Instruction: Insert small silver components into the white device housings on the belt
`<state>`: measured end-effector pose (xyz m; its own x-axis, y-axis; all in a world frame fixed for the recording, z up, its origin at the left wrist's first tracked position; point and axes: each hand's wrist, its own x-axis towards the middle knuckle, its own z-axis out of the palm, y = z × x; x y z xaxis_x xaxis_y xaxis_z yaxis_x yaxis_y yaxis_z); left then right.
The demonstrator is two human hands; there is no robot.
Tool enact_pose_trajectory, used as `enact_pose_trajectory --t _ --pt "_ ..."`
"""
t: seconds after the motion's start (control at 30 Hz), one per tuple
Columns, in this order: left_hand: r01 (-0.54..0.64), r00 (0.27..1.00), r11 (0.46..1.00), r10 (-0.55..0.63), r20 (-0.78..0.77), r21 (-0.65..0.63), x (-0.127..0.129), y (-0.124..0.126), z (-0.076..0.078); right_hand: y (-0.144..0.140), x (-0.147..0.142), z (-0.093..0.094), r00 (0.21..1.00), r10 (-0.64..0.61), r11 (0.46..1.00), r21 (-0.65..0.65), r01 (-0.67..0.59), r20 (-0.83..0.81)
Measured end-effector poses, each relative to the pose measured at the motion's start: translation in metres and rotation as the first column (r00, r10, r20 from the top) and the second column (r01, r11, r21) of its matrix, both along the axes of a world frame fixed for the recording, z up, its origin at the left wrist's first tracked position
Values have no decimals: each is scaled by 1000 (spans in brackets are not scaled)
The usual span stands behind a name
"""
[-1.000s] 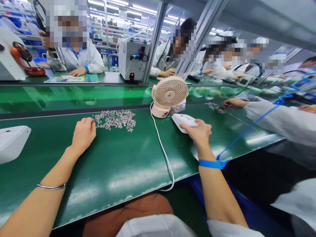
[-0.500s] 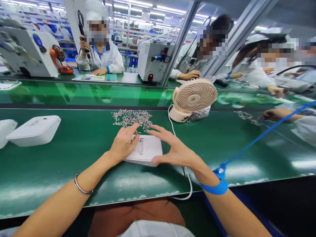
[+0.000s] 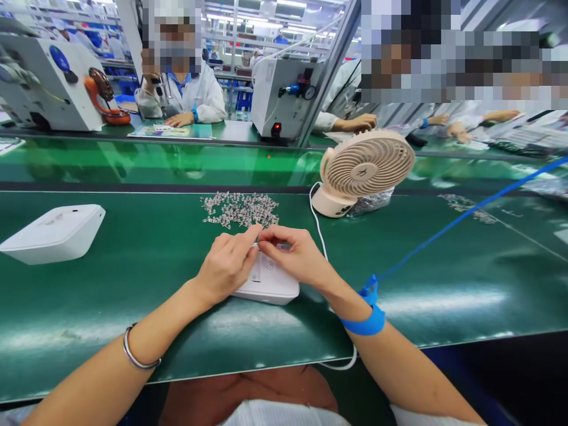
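Observation:
A white plastic device [image 3: 277, 290] with rounded corners lies flat on the green belt in front of me. A slot and a group of small holes show in its upper face. My left hand [image 3: 226, 263] is closed over its left side, thumb and forefinger towards the far edge. At that same edge my right hand [image 3: 298, 255] makes a pinch, its fingertips close against the left ones. Anything between the right fingertips is too small to make out. Just beyond the hands is a pile of small shiny metal pieces [image 3: 239, 208].
A beige fan [image 3: 361, 168] with a white cable stands right of the pile. Another white device [image 3: 55, 234] lies at left. A blue cord [image 3: 452, 222] runs from my right wristband. Across the belt are co-workers, a grey-white machine [image 3: 284, 97] and a green ledge [image 3: 177, 165].
My right hand has gone from spread fingers at the device's right side to a pinch at its far edge, beside my left fingertips. One white device at far left has left view.

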<state>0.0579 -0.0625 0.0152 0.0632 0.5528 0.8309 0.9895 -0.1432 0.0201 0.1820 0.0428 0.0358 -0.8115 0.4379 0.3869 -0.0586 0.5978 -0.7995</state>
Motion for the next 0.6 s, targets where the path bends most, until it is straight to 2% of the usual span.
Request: enact_pose_trajectory --t 0.1,0.17,0.2,0.27,0.33,0.4,0.47,0.53,0.6 --pt "12 996 998 -6 89 -62 -2 1 -2 3 1 1 1000 1 1000 22 0 -10" --pt "0 985 973 41 170 -232 -5 2 -4 6 3 2 999 -40 996 80 42 -27" --pt "-6 974 935 86 210 -355 -6 3 -4 8 5 2 998 -51 992 114 53 -26" --pt "2 945 810 190 266 -586 -6 5 -3 11 8 3 999 -36 984 176 34 9" --pt "12 920 689 277 278 -725 -4 6 1 13 10 2 995 -4 971 237 -18 95" --pt "-9 909 621 332 253 -784 0 5 6 13 10 1 981 -11 945 321 -53 194" --pt "-43 905 590 365 218 -806 3 4 11 12 10 0 968 -50 914 401 -54 246" --pt "-49 891 563 399 219 -825 6 2 16 11 9 0 974 -103 904 427 7 202" --pt "-34 853 531 456 252 -847 9 -2 20 11 10 2 983 -167 908 402 120 83"
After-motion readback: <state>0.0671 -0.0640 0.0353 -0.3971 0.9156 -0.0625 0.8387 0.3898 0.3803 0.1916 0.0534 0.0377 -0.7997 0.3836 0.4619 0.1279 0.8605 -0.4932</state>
